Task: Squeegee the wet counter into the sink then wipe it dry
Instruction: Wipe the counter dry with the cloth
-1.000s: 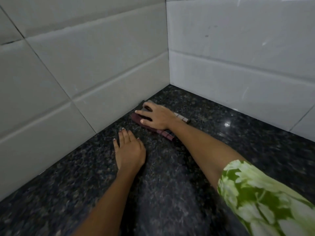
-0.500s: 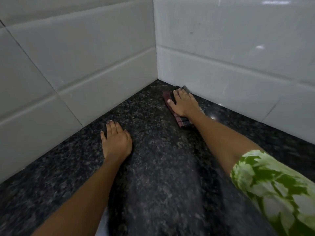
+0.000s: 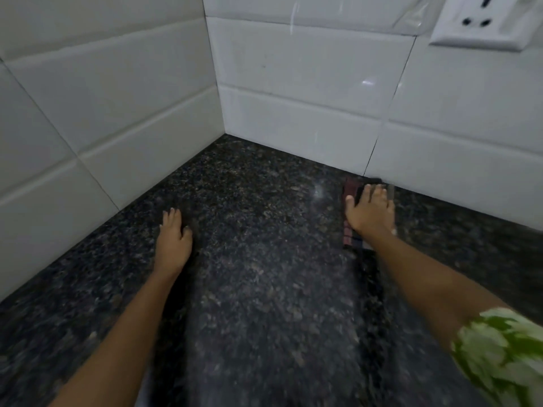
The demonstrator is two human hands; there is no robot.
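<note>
A person's right hand (image 3: 370,211) presses flat, fingers straight, on a folded dark red checked cloth (image 3: 350,221) at the back edge of a speckled black granite counter (image 3: 258,289), the cloth's far end touching the foot of the white tiled wall (image 3: 308,113). The left hand (image 3: 174,237) rests palm down on the bare stone, fingers extended, holding nothing, well apart from the cloth and near the corner. A white wall socket (image 3: 482,22) sits on the tiles above the right hand. No squeegee or sink is in view, so this looks like the drying stage. To do it well, the palm should keep even pressure across the whole cloth, run it tight along the seam where water collects, overlap each pass, and turn the cloth once it is soaked. Motion blur hides whether any moisture remains.
</note>
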